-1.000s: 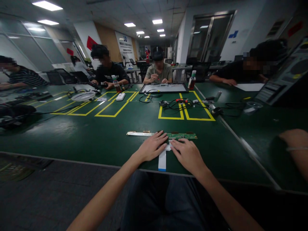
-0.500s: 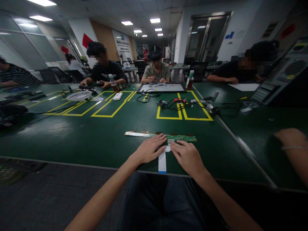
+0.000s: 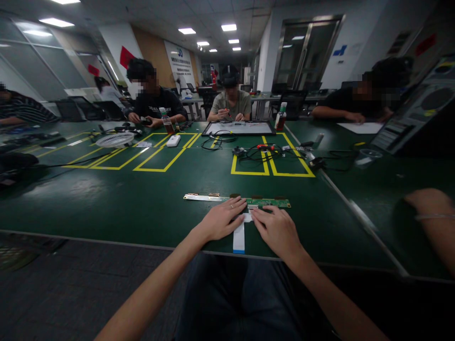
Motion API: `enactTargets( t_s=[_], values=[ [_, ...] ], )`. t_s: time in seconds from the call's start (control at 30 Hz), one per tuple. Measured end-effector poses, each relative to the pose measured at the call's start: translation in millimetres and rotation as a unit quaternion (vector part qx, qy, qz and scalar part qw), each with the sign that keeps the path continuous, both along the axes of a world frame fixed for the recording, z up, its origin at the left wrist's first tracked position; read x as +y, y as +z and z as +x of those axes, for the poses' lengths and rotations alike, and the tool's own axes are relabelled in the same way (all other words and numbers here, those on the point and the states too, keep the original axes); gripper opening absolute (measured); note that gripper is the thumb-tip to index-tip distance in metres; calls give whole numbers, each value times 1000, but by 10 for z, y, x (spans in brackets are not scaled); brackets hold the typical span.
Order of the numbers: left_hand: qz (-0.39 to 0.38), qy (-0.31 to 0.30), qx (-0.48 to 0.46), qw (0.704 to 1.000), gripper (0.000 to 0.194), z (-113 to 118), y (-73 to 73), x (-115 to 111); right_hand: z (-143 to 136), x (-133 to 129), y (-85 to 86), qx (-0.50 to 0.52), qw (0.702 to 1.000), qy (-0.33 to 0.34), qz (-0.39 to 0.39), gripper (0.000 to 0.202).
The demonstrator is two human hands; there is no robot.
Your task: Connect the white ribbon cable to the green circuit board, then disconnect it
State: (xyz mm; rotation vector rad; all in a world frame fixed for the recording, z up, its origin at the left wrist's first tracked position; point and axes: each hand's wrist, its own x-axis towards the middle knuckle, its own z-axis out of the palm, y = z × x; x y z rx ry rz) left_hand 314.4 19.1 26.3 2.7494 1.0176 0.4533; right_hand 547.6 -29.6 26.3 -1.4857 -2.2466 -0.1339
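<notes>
A long narrow circuit board (image 3: 273,202) lies across the green table, its left part silvery and its right part green. A white ribbon cable (image 3: 239,237) with a blue end runs from the board's middle toward the table's front edge. My left hand (image 3: 223,219) lies flat, fingers spread, its fingertips on the board and its thumb beside the cable. On the cable's upper part, by the white connector (image 3: 252,207), rest the fingertips of my right hand (image 3: 277,228), its fingers slightly apart. Whether either hand grips the cable is not visible; both look open.
Beyond the board lie yellow tape outlines (image 3: 250,173), black cables (image 3: 245,158) and a red tool (image 3: 266,148). A framed panel (image 3: 239,129) and bottles (image 3: 280,117) stand farther back. Another person's arm (image 3: 435,218) rests at the right. Several people sit around the table.
The view has shifted slightly. The ribbon cable's blue end appears a little farther left and up. My hands hold nearly the same pose; the person at the back left has moved their hands.
</notes>
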Motion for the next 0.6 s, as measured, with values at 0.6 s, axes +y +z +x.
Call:
enactTargets(
  t_s=[0.6],
  values=[
    [-17, -8, 10, 1000, 68, -11, 15, 17, -42, 19, 60, -39, 998, -42, 9, 30]
  ],
)
